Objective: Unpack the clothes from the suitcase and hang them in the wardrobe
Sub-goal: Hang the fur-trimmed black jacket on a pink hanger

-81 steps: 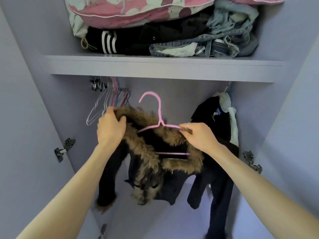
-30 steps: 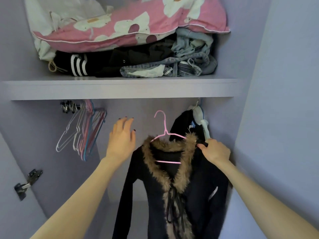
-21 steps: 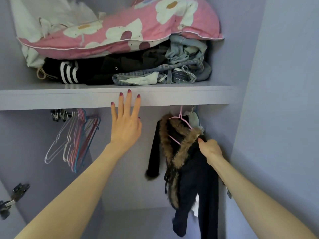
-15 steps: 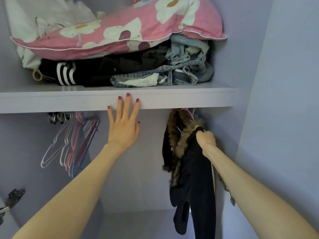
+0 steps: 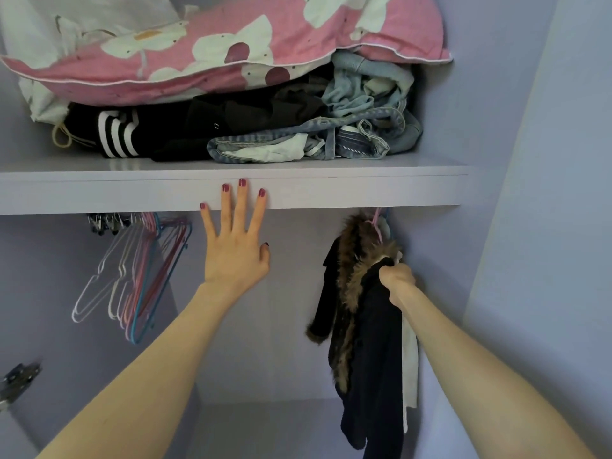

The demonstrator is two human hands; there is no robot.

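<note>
Right hand (image 5: 396,280) grasping dark fur-collared jacket (image 5: 364,326) under the shelf (image 5: 331,190), on pink hanger (image 5: 377,223). Left hand (image 5: 235,246) flat, fingers straight, touching shelf edge. Empty hangers (image 5: 139,273) left under shelf.

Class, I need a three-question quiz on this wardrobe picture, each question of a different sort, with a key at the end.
1. True or false: the left hand grips the fur-trimmed jacket.
2. Where do the empty hangers hang? A) left side under the shelf B) right side, beside the jacket C) on the shelf
3. Fill in: on top of the clothes pile lies a pink flowered ______.

Key
1. False: its straight fingers rest on the shelf edge; the right hand grips the jacket, which hangs from a pink hanger.
2. A
3. pillow
</note>
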